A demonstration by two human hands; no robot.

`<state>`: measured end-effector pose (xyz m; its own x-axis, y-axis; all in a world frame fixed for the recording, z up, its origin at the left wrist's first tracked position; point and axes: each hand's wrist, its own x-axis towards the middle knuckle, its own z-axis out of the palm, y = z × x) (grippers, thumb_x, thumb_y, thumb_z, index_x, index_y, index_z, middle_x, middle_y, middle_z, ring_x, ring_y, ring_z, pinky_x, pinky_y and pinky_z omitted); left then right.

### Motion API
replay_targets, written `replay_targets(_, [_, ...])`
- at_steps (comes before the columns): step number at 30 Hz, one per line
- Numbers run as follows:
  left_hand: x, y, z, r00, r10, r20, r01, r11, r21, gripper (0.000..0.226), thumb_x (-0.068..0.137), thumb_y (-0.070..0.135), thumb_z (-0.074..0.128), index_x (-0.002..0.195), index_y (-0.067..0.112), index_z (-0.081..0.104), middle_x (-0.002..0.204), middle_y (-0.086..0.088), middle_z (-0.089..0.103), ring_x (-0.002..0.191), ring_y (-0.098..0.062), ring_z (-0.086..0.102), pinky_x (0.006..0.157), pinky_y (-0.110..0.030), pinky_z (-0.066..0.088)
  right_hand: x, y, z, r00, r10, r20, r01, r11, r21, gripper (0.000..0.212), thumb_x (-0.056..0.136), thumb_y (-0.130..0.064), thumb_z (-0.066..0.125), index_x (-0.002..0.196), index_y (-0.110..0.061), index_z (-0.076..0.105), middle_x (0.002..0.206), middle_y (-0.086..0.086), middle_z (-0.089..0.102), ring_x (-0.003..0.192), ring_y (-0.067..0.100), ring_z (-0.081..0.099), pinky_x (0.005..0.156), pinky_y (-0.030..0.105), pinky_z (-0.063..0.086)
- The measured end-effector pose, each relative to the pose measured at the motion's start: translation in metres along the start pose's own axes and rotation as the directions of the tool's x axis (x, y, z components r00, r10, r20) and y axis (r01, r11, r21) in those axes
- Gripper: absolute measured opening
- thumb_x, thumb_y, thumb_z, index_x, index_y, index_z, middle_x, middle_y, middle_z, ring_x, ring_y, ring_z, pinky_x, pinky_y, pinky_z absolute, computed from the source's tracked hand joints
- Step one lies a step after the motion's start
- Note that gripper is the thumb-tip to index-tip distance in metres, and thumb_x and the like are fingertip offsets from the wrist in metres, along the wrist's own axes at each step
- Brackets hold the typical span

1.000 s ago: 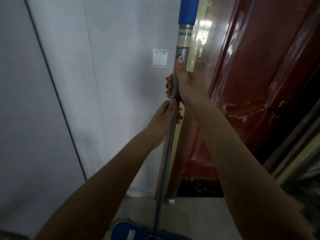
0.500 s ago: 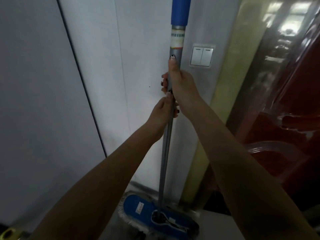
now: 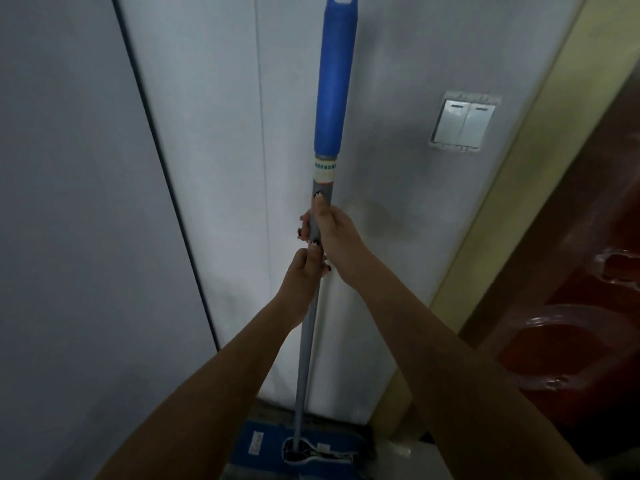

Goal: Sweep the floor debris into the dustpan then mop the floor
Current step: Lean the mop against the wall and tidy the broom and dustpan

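A mop stands nearly upright in front of me, its grey pole (image 3: 308, 344) topped by a blue grip (image 3: 335, 74). My right hand (image 3: 330, 233) grips the pole just below the label, thumb pointing up along it. My left hand (image 3: 304, 271) holds the pole right beneath the right one. The blue flat mop head (image 3: 263, 448) lies on the floor against the foot of the white wall. No dustpan or debris is in view.
A white wall (image 3: 214, 168) with a dark vertical seam (image 3: 162, 168) fills the view ahead. A double light switch (image 3: 462, 121) sits on the wall at the right. A yellowish door frame (image 3: 491, 216) and a glossy red door (image 3: 581, 306) stand at the right.
The view has swung left, so the door has slid to the right edge. The mop head has come fully into view at the wall's foot. Both hands keep their hold.
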<state>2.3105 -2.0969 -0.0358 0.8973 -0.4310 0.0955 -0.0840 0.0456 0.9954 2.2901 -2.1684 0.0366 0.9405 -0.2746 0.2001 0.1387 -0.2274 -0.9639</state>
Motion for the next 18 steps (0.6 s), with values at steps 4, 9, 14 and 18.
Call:
replay_targets(4, [0.019, -0.018, -0.007, 0.998, -0.067, 0.010, 0.067, 0.997, 0.031, 0.044, 0.101, 0.038, 0.025, 0.105, 0.002, 0.051, 0.097, -0.012, 0.056, 0.091, -0.020, 0.052, 0.091, -0.038, 0.043, 0.016, 0.020, 0.010, 0.998, 0.058, -0.032, -0.058, 0.998, -0.006, 0.043, 0.099, -0.047, 0.031, 0.090, -0.012, 0.055, 0.077, 0.001, 0.060, 0.079, 0.015, 0.059, 0.083, 0.032, 0.050])
replay_targets(9, [0.037, -0.031, -0.024, 0.999, -0.037, -0.034, 0.038, 0.999, 0.020, 0.043, 0.101, 0.039, 0.020, 0.096, 0.005, 0.047, 0.086, -0.007, 0.050, 0.076, -0.011, 0.046, 0.080, -0.029, 0.040, 0.042, 0.028, 0.021, 0.980, 0.170, 0.103, -0.158, 0.981, -0.111, 0.051, 0.095, -0.058, 0.028, 0.103, -0.014, 0.054, 0.087, -0.004, 0.064, 0.086, 0.015, 0.062, 0.077, 0.033, 0.051])
replay_targets(14, [0.056, -0.035, -0.056, 0.991, -0.047, -0.124, 0.055, 0.997, 0.062, 0.041, 0.102, 0.041, 0.018, 0.088, 0.026, 0.054, 0.087, 0.006, 0.059, 0.082, -0.005, 0.055, 0.080, -0.021, 0.045, 0.072, 0.034, 0.060, 0.978, 0.174, 0.114, -0.155, 0.975, -0.161, 0.050, 0.093, -0.058, 0.036, 0.110, -0.014, 0.053, 0.091, -0.003, 0.064, 0.075, 0.009, 0.058, 0.063, 0.025, 0.045])
replay_targets(18, [0.067, -0.043, -0.096, 0.983, -0.076, -0.164, 0.085, 0.995, 0.046, 0.031, 0.101, 0.043, 0.022, 0.091, 0.037, 0.050, 0.104, 0.004, 0.060, 0.098, -0.007, 0.055, 0.087, -0.024, 0.044, 0.089, 0.050, 0.097, 0.975, 0.171, 0.143, -0.147, 0.976, -0.162, 0.040, 0.092, -0.052, 0.047, 0.096, -0.014, 0.059, 0.083, -0.001, 0.062, 0.074, 0.013, 0.058, 0.065, 0.027, 0.046])
